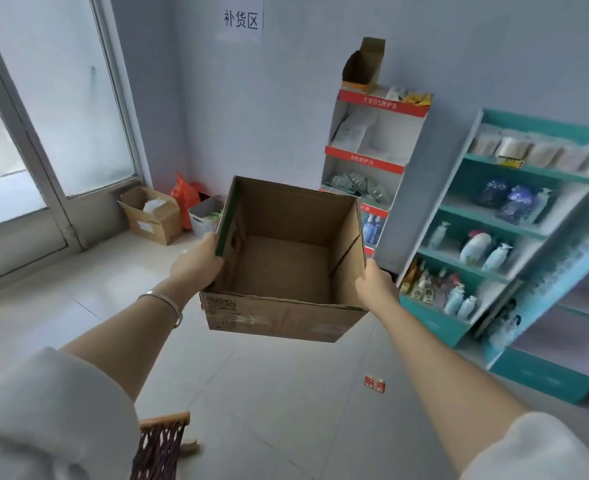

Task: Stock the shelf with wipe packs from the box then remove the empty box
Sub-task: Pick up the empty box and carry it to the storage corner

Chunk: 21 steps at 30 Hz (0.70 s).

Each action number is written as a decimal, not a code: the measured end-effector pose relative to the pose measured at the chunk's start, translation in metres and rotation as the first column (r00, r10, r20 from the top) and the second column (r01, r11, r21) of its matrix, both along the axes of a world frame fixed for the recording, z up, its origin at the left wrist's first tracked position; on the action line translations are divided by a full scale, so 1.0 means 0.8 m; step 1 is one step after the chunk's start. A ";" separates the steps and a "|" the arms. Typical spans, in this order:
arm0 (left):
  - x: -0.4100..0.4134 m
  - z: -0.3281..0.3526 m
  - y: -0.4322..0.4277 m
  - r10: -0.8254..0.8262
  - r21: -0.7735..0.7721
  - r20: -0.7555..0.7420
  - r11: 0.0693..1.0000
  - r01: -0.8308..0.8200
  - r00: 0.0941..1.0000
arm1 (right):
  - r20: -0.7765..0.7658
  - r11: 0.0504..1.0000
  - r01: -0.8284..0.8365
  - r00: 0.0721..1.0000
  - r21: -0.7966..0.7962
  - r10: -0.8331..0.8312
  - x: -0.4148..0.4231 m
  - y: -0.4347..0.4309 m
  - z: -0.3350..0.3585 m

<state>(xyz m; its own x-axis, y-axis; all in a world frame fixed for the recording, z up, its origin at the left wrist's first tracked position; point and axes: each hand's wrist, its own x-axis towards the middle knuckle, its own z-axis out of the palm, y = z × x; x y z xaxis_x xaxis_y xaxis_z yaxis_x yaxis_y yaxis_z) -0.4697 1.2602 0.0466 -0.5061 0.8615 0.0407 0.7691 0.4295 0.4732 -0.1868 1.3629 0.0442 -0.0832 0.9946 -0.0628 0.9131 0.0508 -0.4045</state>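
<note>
The box [286, 265] is held up in the air above the pale tiled floor [269, 393], tipped so that its open top faces the camera, and its brown inside shows nothing in it. It sits between the two hands, with both arms stretched forward. The left hand [196, 263] grips the left wall near the front corner, its fingers closed on the green-edged rim. The right hand [376, 285] grips the right wall near its front corner, its fingers curled round the edge. A thin silver bracelet [166, 303] circles the left wrist. Beyond the box on the right, a white and red display stand [362, 162] stands against the wall, with flat packs and bottles on its tiers. Just right of it, a teal shelf [487, 220] carries packs on top and bottles lower down. Beyond the box on the left, by the glass door [61, 116], a smaller open carton [151, 216] sits on the floor beside a red bag [184, 197] and a white basket [205, 216]. A paper sign [241, 19] hangs high on the wall. A small red packet [374, 383] lies on the floor below the right forearm, and a dark woven basket [161, 445] shows at the bottom edge.
</note>
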 end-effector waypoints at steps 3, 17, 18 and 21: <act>-0.019 0.010 0.068 0.029 0.005 0.020 1.000 -0.030 0.999 | 0.033 0.997 -0.061 0.998 0.048 0.059 -0.027 0.083 0.007; -0.215 -0.009 0.368 0.110 -0.020 0.044 0.994 -0.110 0.993 | 0.064 0.983 -0.184 0.981 0.031 0.181 -0.240 0.417 -0.020; -0.230 -0.007 0.394 0.103 -0.028 0.039 0.994 -0.102 0.994 | 0.065 0.983 -0.180 0.982 0.025 0.178 -0.254 0.441 -0.020; -0.270 -0.004 0.475 0.088 -0.044 0.010 0.995 -0.087 0.996 | 0.041 0.990 -0.141 0.989 0.016 0.140 -0.291 0.514 -0.020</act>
<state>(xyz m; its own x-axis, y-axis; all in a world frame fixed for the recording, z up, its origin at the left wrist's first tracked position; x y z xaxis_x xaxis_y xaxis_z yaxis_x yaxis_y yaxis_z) -0.6860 1.6406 0.0436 -0.5799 0.8147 -0.0018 0.7223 0.5151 0.4614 -0.4195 1.7742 0.0281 -0.2198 0.9743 -0.0502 0.9118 0.1868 -0.3656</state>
